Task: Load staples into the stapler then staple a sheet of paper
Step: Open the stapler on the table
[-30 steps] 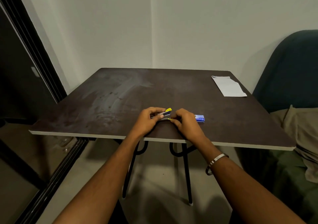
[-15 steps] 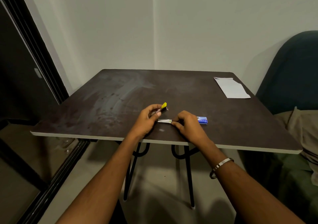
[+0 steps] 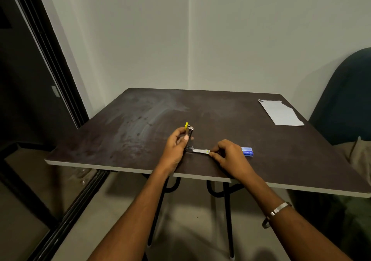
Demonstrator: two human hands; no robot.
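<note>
A small metal stapler (image 3: 197, 150) with a yellow top lies near the front edge of the dark table (image 3: 140, 124), swung wide open. My left hand (image 3: 176, 146) holds its yellow-tipped upper arm (image 3: 188, 129) upright. My right hand (image 3: 228, 156) pinches the right end of the flat base lying on the table. A blue staple box (image 3: 248, 151) rests just behind my right hand. A white sheet of paper (image 3: 281, 112) lies at the far right corner of the table.
A dark upholstered chair (image 3: 345, 100) with a beige cloth (image 3: 361, 156) stands at the table's right. A dark sliding door frame (image 3: 50, 70) runs along the left. White walls meet in a corner behind the table.
My left hand has lifted the stapler's yellow upper arm from nearly closed to upright, opening the stapler. My right hand stayed on the base.
</note>
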